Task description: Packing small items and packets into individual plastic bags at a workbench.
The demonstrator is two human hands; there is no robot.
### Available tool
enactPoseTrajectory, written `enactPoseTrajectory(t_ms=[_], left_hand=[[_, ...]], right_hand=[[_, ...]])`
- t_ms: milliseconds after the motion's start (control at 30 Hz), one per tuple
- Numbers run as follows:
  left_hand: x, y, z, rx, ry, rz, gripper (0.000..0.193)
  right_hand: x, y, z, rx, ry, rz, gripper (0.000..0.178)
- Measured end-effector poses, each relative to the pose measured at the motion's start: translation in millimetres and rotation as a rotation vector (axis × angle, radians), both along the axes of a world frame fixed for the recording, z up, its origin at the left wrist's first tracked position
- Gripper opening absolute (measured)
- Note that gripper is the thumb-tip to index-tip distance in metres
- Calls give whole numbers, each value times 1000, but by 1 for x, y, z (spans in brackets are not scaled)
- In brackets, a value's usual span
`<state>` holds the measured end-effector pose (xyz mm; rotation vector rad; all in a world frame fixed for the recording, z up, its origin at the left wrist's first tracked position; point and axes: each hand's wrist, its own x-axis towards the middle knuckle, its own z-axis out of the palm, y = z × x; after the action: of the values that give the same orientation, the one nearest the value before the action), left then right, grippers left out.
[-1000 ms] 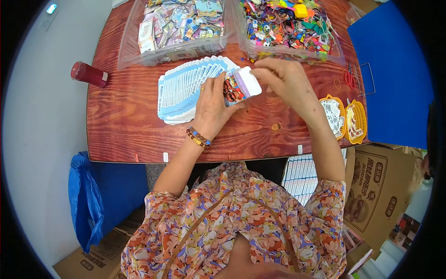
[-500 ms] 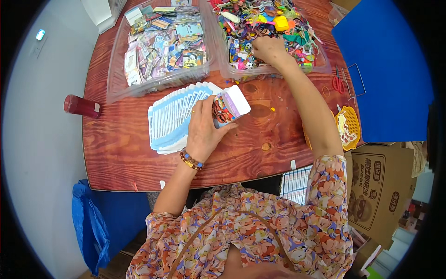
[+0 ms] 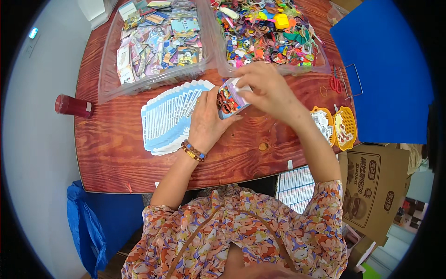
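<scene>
My left hand (image 3: 206, 116) grips a small printed box (image 3: 227, 102) with a white and purple top, held just above the table. At the box's upper end, my right hand (image 3: 267, 86) has its fingers bent over the white flap. What those fingers hold, if anything, is hidden. Beside my left hand lies a fanned row of flat blue-and-white cartons (image 3: 169, 118). Beyond my right hand, a clear plastic bin (image 3: 278, 69) is heaped with colourful small trinkets and bands. Another clear bin (image 3: 153, 83), full of small printed packets, stands left of it.
A dark red jar (image 3: 74, 106) lies at the table's left edge. On the right are two yellow baskets (image 3: 350, 114) with small pieces, red scissors (image 3: 335, 83) and a blue panel (image 3: 378, 74). A large cardboard box (image 3: 371, 186) stands beside the table, lower right.
My right hand has come back from the bin of trinkets to the open end of the box. My left hand keeps hold of the box. The view has shifted slightly.
</scene>
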<state>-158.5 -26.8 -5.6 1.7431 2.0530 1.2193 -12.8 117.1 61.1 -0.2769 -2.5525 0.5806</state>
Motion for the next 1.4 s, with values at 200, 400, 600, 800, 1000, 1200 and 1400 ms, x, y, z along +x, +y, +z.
enactPoseTrajectory(t_ms=[200, 400, 600, 800, 1000, 1200, 1400], left_hand=[[3, -7, -4, 16, -28, -28, 81], [7, -10, 0, -55, -12, -22, 82], [-1, -14, -6, -50, -47, 30, 82], [4, -4, -5, 7, 17, 33, 82], [23, -10, -4, 19, -22, 3, 81], [43, -10, -4, -20, 86, -33, 84], [64, -10, -2, -55, 114, -80, 84]], right_hand=[[-7, 24, 4, 4, 18, -117, 13], [-58, 118, -35, 353, -455, -455, 19], [-45, 117, -13, 177, -234, -392, 19], [-8, 56, 54, -706, -180, -239, 18], [25, 6, 51, -967, -211, -249, 18], [58, -8, 27, -1134, -183, -212, 19], [89, -31, 20, -1029, -97, -384, 22]])
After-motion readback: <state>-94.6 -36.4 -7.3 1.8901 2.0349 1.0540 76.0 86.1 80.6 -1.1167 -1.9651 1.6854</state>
